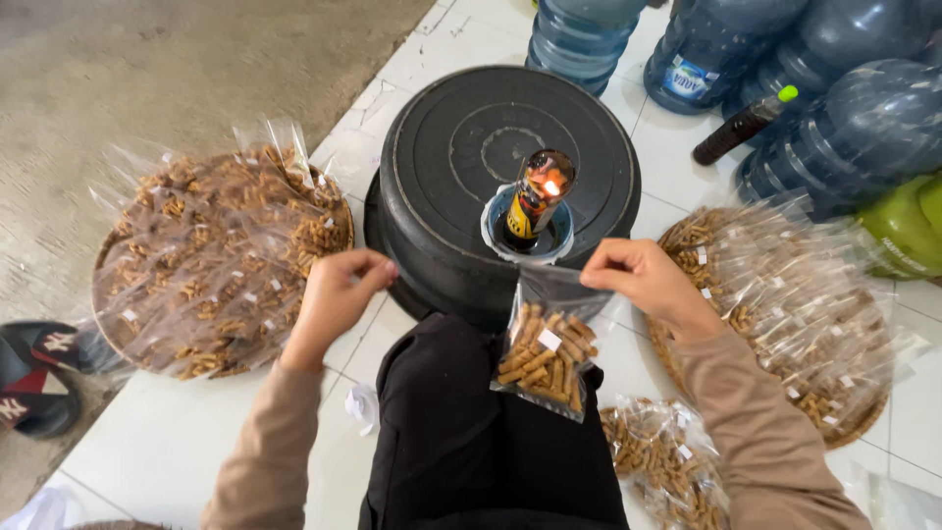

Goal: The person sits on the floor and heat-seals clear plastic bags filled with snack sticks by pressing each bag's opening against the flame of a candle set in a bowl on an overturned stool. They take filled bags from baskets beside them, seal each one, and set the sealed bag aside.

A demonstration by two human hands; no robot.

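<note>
Head view: right hand (648,280), right of centre, pinches the top edge of a clear snack bag (548,355) of brown sticks, which hangs at centre frame over the black-clad lap. Left hand (339,294), left of centre, has fingers curled together; whether it grips the bag cannot be told. Just above the bag, a bottle lamp (535,201) burns on an upturned black basin (505,157). Filled bags heap on woven trays at left (221,260) and right (785,314).

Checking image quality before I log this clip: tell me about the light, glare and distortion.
Head view: soft even daylight, faint shadows; glare streaks on the clear bags in the left tray and on the water jugs; the flame blows out bright; wide-lens bending at the edges; hands and held bag sharp.
</note>
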